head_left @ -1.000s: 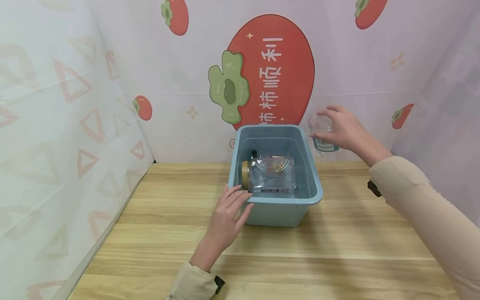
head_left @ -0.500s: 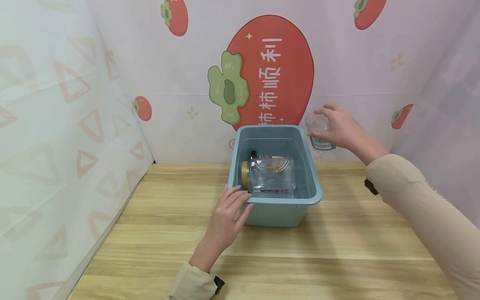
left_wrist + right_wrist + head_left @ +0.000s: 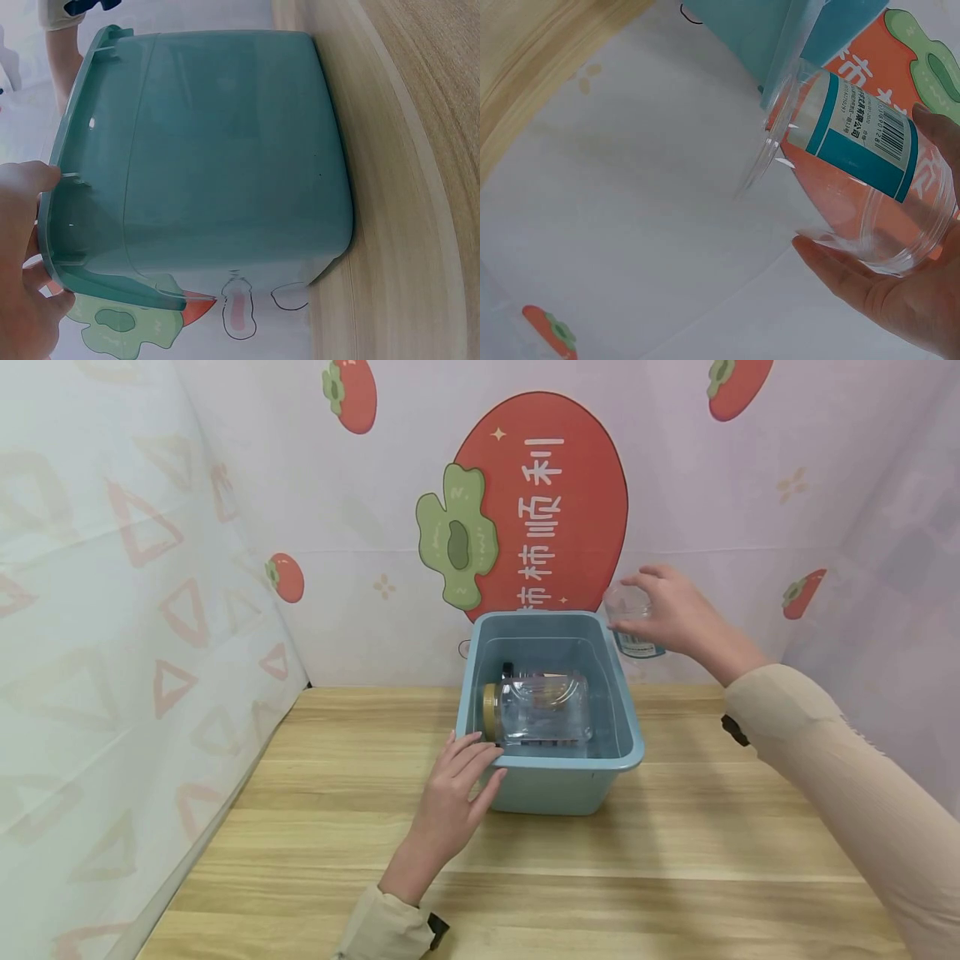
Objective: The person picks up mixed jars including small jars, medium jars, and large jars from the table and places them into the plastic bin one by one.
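A light-blue plastic bin stands on the table. My left hand grips its near-left rim, with the thumb on the outside and fingers over the edge. In the left wrist view, that hand sits at the rim beside the bin wall. A clear jar with a gold lid lies sideways in the bin. Up at the bin's far-right rim, my right hand holds a clear plastic jar by its upper part. In the right wrist view, this jar bears a blue-and-white barcode label.
A black-ended item shows behind the lying jar; the rest of it is mostly hidden. The wooden table ends at a white printed curtain at the back. A similar curtain hangs along the left side.
My right hand has drifted slightly left and up with the clear jar, closer to the bin's far-right rim. My left hand and the bin have stayed put.
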Tool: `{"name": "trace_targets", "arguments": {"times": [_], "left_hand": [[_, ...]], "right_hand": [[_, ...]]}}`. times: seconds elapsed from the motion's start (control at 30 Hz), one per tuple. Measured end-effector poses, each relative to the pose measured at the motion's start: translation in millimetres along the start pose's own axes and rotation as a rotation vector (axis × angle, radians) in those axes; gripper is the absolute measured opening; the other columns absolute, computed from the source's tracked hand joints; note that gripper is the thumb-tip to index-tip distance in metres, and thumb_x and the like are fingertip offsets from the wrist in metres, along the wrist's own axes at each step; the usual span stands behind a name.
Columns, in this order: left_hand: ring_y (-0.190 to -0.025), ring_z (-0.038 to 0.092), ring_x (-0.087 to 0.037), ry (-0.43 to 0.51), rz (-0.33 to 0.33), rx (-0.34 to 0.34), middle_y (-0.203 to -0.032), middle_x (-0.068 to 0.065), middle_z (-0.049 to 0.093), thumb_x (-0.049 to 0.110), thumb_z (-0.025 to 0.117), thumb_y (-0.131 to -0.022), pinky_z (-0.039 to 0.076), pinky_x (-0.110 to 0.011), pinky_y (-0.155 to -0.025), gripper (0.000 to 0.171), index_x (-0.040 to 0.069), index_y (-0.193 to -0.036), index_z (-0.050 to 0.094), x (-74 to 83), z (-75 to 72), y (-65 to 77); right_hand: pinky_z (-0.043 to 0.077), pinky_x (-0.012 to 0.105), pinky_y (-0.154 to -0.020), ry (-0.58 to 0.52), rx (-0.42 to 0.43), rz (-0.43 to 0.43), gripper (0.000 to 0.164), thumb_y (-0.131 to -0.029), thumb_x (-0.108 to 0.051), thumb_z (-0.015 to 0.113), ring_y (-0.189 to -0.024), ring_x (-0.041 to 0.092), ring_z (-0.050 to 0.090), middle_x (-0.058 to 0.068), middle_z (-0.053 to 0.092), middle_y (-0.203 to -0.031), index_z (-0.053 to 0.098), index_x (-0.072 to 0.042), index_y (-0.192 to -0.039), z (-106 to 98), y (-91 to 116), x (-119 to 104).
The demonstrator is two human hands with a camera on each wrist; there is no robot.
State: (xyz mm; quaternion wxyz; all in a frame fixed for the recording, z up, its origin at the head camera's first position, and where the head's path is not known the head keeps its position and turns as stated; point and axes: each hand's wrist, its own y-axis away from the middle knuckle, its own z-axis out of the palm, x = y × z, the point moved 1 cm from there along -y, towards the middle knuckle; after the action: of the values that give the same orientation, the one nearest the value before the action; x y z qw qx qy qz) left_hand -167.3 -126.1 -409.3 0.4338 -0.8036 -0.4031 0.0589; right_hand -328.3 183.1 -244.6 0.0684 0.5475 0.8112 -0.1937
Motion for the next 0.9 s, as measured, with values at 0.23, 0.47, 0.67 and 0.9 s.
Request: {"name": "trace_targets", "arguments": {"times": [0.23,0.47,0.67,0.9], "left_hand": [[-0.129,0.064,-0.033,0.002,-0.003,-0.001,-0.116,-0.008,0.076,0.010,0.082,-0.092,0.043,-0.063,-0.117,0.026,0.005,-0.117,0.075,0.8,-0.9,0.1],[-0.128,0.064,-0.033,0.002,0.006,0.009,-0.117,-0.008,0.076,0.008,0.081,-0.092,0.046,-0.066,-0.113,0.026,0.005,-0.118,0.075,-1.2,0.8,1.2],[-0.127,0.065,-0.033,-0.001,0.009,0.010,-0.117,-0.008,0.076,0.008,0.081,-0.092,0.046,-0.065,-0.114,0.026,0.005,-0.118,0.075,-1.5,1.2,1.0],[-0.127,0.064,-0.033,0.000,0.006,0.011,-0.117,-0.008,0.076,0.008,0.081,-0.092,0.046,-0.065,-0.114,0.026,0.004,-0.118,0.075,-1.1,0.8,0.6]], "right_hand": [[0.038,0.073,-0.115,-0.002,-0.001,0.008,0.072,-0.093,-0.027,0.081,-0.149,0.054,0.033,0.035,0.035,-0.160,0.051,0.004,-0.150,1,-3,-3],[0.039,0.073,-0.114,-0.013,-0.004,0.010,0.071,-0.093,-0.027,0.081,-0.148,0.054,0.033,0.035,0.035,-0.161,0.051,0.003,-0.150,2,-5,-7],[0.039,0.074,-0.114,-0.011,-0.006,0.005,0.069,-0.093,-0.027,0.081,-0.148,0.054,0.034,0.035,0.036,-0.160,0.053,0.002,-0.149,2,-6,-10],[0.041,0.071,-0.114,-0.033,-0.003,-0.009,0.066,-0.093,-0.025,0.082,-0.145,0.051,0.036,0.033,0.041,-0.157,0.055,0.001,-0.147,3,-9,-17]]}}
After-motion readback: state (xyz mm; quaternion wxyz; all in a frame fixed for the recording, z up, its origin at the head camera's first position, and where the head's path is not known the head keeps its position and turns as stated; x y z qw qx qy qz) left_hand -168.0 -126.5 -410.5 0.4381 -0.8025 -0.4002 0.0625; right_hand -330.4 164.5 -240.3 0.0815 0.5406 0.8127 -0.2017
